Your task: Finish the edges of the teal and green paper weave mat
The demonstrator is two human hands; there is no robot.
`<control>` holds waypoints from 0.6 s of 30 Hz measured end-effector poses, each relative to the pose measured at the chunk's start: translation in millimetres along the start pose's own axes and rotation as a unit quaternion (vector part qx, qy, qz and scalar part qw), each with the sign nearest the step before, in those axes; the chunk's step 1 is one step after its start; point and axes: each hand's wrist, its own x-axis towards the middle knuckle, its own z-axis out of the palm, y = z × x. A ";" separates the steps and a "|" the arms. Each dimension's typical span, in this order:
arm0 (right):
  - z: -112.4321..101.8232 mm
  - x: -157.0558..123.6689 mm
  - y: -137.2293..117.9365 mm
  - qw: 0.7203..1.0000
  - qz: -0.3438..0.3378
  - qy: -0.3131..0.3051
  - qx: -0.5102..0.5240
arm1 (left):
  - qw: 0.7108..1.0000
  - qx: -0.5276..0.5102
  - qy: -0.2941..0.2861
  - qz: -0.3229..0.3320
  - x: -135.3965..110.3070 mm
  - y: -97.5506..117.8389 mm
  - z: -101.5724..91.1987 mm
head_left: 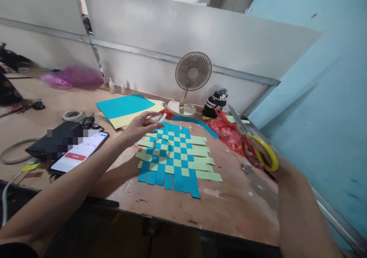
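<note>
Mat, woven of blue and pale-green paper strips [173, 149]; head view; flat on the table [237, 216], between the two hands, uneven strip ends on every side. Handling, by judgement: light, limp, easily creased; the weave may slip apart if one loose end is pulled. Best held flat-palmed at the checkered middle, or lifted by two opposite edges.

Strip, small, pale, perhaps tape [162, 117]; pinched between thumb and fingers of the left hand [145, 125], above the mat's far left corner. Likely flimsy, possibly tacky; best taken by one end.

Scissors, yellow-handled [270, 151]; gripped by the handles in the right hand [283, 167], right of the mat, blades pointing away; blade gap too blurred to tell. Probably stiff, firm.

Nearby: loose blue strip [197, 121], beyond the mat; red plastic bag [228, 135].
</note>
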 end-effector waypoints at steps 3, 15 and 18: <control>24.9 -15.7 -19.9 0.967 -0.025 -0.178 0.180 | 0.999 -0.042 -0.011 -0.006 -1.9 0.6 5.3; 94.4 -46.3 -19.8 0.826 0.018 -0.504 0.252 | 0.994 -0.072 -0.079 0.010 -9.6 8.3 17.9; 96.6 -42.9 -13.3 0.810 0.026 -0.519 0.271 | 0.993 -0.085 -0.075 0.012 -10.5 10.0 20.1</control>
